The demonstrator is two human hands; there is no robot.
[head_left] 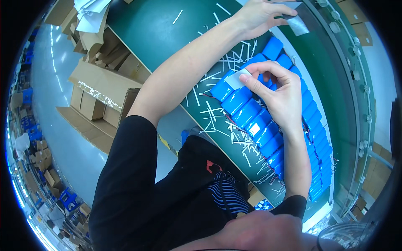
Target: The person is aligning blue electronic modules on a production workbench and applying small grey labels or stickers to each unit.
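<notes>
My right hand (281, 90) pinches a small pale silvery label (237, 79) between thumb and fingers. The label lies over the end of one of the blue-wrapped battery packs (248, 113), which stand side by side in long rows. Thin red and dark wires stick out along their edge. Farther off, my left arm reaches across the table, and my left hand (261, 19) has its fingers closed on the edge of a shiny silvery sheet (297, 25). Part of that sheet is hidden behind the fingers.
Many short white strips (209, 113) lie scattered on the green table (146, 25) beside the packs. To the left an open cardboard box (98, 100) stands near the table edge, with white papers (92, 14) beyond it. A metal rail (356, 104) runs along the right.
</notes>
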